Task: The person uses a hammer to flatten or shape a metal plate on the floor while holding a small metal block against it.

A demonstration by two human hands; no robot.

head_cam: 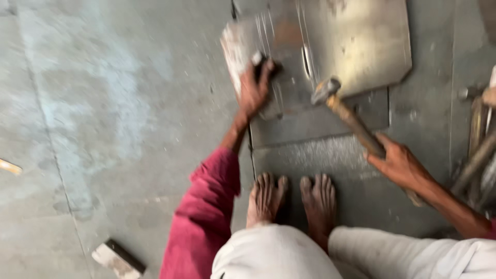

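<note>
Squatting barefoot on a grey concrete floor (103, 103), both feet (292, 201) planted on a flat dark steel plate (320, 129). Left hand (254, 90), out of a dark red sleeve (206, 212), pressed down on a bent metal sheet (356, 44), fingers closed around a small dark tool (266, 66) whose kind stays unclear through the blur. Right hand (400, 165) clamped tight on the wooden handle of a hammer (343, 111), its metal head hovering over the lower edge of the sheet, just beside the left hand. Hands well apart, each gripping its own tool. Sheet lying on top of the steel plate, towards the top of the view, shiny and scratched. Off to the right edge, a cluster of other long-handled tools (478, 150) on the floor. Lower left, a small rectangular block (118, 258) lying alone. Pale trousers (279, 256) filling the bottom.
</note>
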